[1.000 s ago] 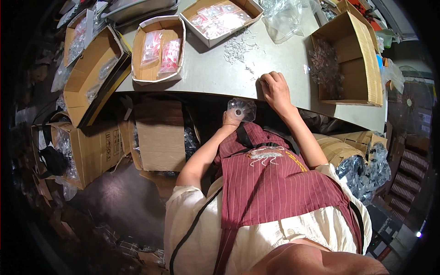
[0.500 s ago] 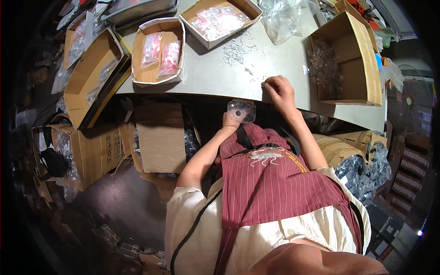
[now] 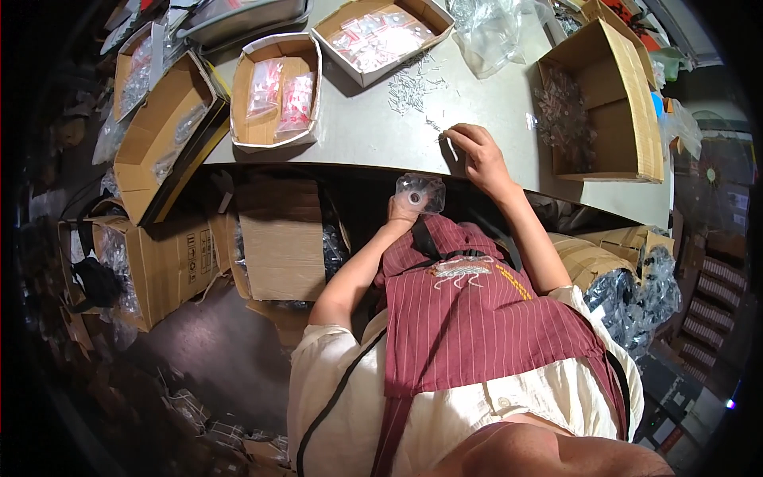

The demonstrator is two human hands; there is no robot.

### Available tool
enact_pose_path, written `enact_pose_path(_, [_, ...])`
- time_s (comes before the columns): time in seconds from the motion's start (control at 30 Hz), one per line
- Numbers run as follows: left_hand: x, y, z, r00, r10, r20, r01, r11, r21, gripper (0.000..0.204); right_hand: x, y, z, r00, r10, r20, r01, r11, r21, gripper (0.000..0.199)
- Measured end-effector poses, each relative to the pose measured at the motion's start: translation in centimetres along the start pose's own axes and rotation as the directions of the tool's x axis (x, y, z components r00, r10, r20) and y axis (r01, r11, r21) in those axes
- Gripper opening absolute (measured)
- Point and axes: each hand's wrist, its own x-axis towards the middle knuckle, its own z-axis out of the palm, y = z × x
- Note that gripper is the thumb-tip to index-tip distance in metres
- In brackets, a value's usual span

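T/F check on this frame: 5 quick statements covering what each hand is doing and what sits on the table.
1. The left hand holds a small clear plastic bag below the table edge. True.
2. The right hand rests inside the large open carton. False: it is on the grey table, fingers at a few small metal parts.
3. A loose pile of small metal parts lies on the table. True.
4. The box with pink packets is on the floor. False: it sits on the table.
5. The person wears a blue apron. False: the striped apron is dark red.
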Motion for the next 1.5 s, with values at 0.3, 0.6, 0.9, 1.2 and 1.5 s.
enact_pose_path(0.3, [0.3, -1.0, 0.2, 0.999, 0.032, 0.044, -0.034, 0.999, 0.035, 0.033, -1.0, 0.3, -0.3, 0.998, 0.039, -0.041, -0.04, 0.999, -0.01, 0.055])
enact_pose_path(0.6, [0.6, -1.2, 0.6, 1.0, -0.001, 0.02, 0.002, 0.999, -0.042, 0.04, -1.4, 1.5, -0.4, 0.947, 0.295, -0.126, -0.278, 0.951, 0.133, 0.056])
enact_pose_path(0.9, [0.4, -1.9, 0.7, 0.999, 0.044, 0.012, -0.044, 0.999, 0.02, 0.033, -0.8, 0.2, -0.6, 0.981, 0.187, -0.04, -0.186, 0.982, 0.024, 0.049])
enact_pose_path(1.2, [0.8, -2.2, 1.1, 1.0, 0.009, 0.025, -0.01, 0.999, 0.05, 0.026, -1.0, -0.9, 0.6, 0.994, 0.059, -0.095, -0.063, 0.997, -0.037, 0.025])
enact_pose_path(1.5, [1.3, -1.6, 0.2, 0.982, -0.081, 0.17, 0.046, 0.978, 0.205, 0.034, -2.4, -4.8, 1.9, 0.986, -0.055, 0.155, 0.001, 0.943, 0.333, 0.034])
